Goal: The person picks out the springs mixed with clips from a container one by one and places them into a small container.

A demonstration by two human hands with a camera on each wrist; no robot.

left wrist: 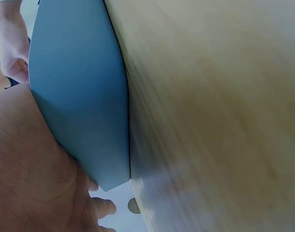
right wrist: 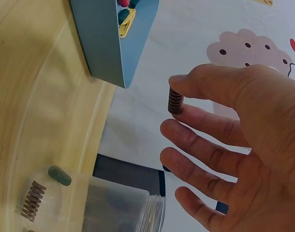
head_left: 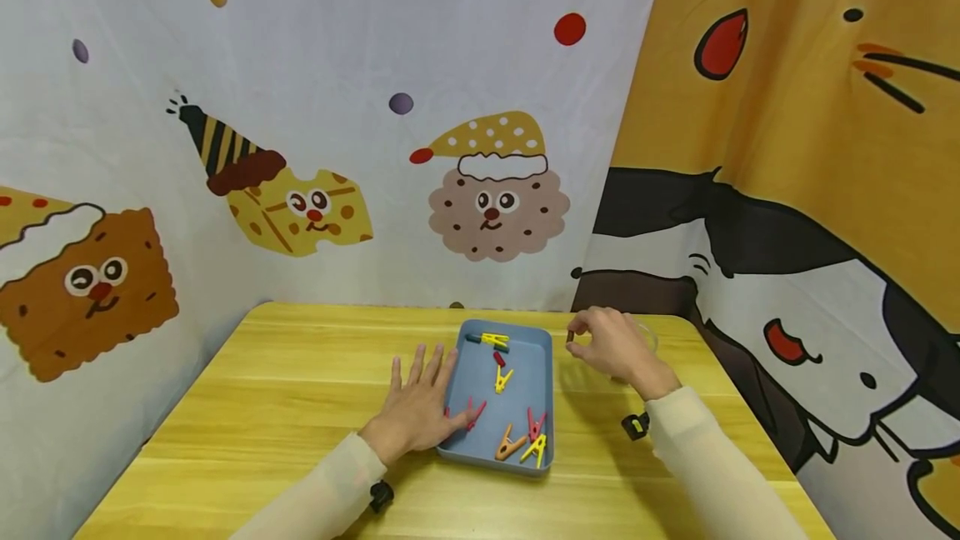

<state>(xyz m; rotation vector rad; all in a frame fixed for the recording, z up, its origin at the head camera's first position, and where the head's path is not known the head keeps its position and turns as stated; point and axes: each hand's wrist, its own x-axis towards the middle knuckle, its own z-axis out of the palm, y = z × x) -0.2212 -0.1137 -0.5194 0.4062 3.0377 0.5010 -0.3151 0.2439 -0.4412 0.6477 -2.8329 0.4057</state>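
Note:
My right hand (head_left: 615, 348) pinches a small dark brown coil spring (right wrist: 175, 100) between thumb and index finger, its other fingers loosely spread. The hand is raised beyond the right side of a blue-grey tray (head_left: 551, 390). My left hand (head_left: 420, 402) lies with spread fingers over the tray's left rim, thumb reaching inside near a pink clothespin (head_left: 477, 415). Below the right hand is a clear plastic jar (right wrist: 123, 205) with a green spring (right wrist: 59, 175) and a brown spring (right wrist: 33, 200) at its bottom; the head view mostly hides it behind the hand.
In the tray are yellow clothespins (head_left: 503, 379), an orange clothespin (head_left: 510, 443), another pink clothespin (head_left: 536, 423), a red spring (head_left: 499, 359) and dark green springs (head_left: 501, 348). The wooden table (head_left: 300, 390) meets a cartoon-printed cloth (head_left: 337, 65) at its back and sides.

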